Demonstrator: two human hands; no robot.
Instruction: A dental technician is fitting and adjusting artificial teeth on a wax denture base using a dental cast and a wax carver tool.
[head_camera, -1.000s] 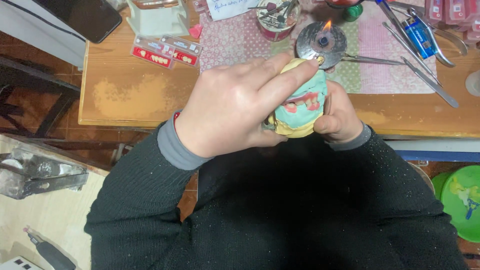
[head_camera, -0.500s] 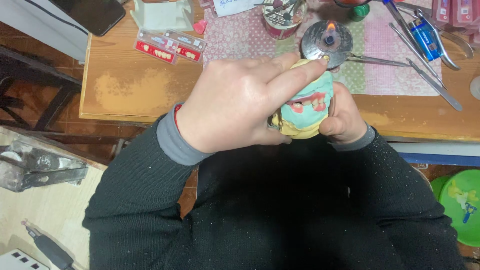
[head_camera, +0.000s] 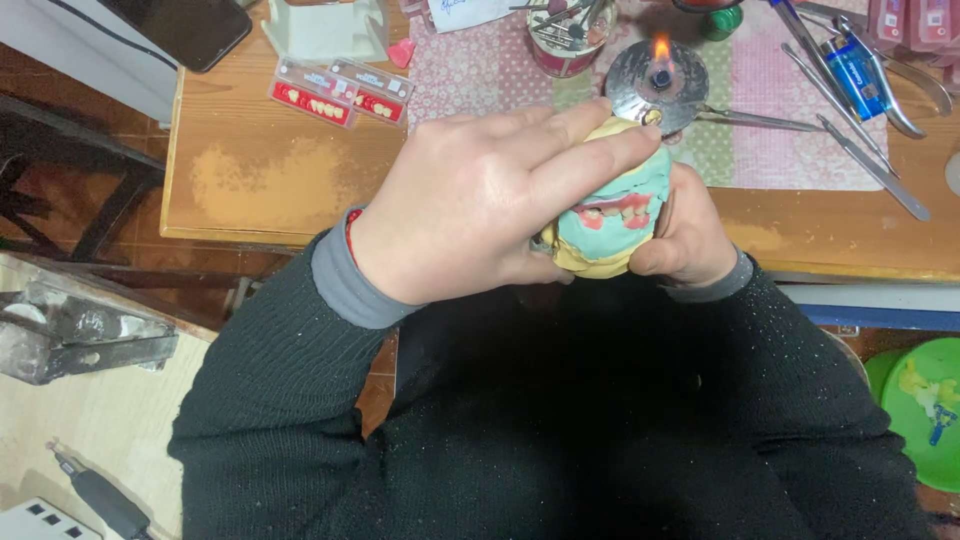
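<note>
Dental model (head_camera: 612, 225), yellow plaster with blue-green wax and a row of teeth, held over the near edge of the wooden worktop (head_camera: 250, 180). Left hand (head_camera: 470, 205): grip closed over the model's top and side. Right hand (head_camera: 685, 230): grip wrapped on its far side. Lit burner (head_camera: 658, 75) just behind; tooth cards (head_camera: 340, 92) left; metal instruments (head_camera: 850, 140) right.

Matt plaster dental model (head_camera: 610, 215) with glossy wax — worn wooden table (head_camera: 260, 180) — shiny metal burner (head_camera: 655, 85)
</note>
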